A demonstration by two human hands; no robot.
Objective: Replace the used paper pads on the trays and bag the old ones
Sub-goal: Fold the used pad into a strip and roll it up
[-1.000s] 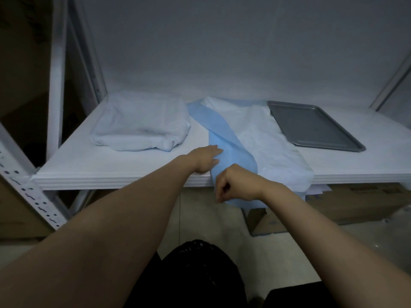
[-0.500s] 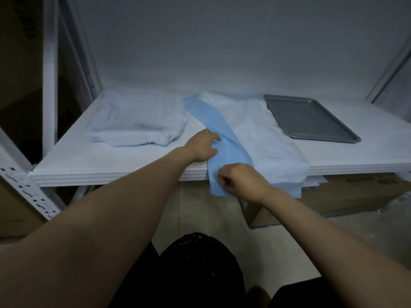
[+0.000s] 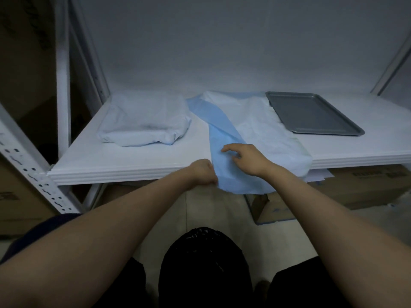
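Note:
A blue-and-white paper pad [image 3: 255,127] lies spread over the white shelf [image 3: 133,161] and droops over its front edge. My left hand [image 3: 203,172] is curled at the shelf's front edge and pinches the pad's left blue border. My right hand [image 3: 246,158] rests on the blue strip with fingers loosely spread. A bare grey metal tray [image 3: 311,113] sits at the right, partly on the pad's far edge. At the left a tray wrapped in a pale pad [image 3: 144,121] lies flat. A black bag [image 3: 204,263] stands open on the floor below my arms.
White slotted shelf uprights [image 3: 26,161] rise at the left. Cardboard boxes [image 3: 355,187] sit under the shelf at the right, another at the far left. A grey wall closes the back of the shelf.
My left hand slid back from the shelf top to the front edge and closed on the pad's border. My right hand rose from the hanging edge onto the blue strip and opened.

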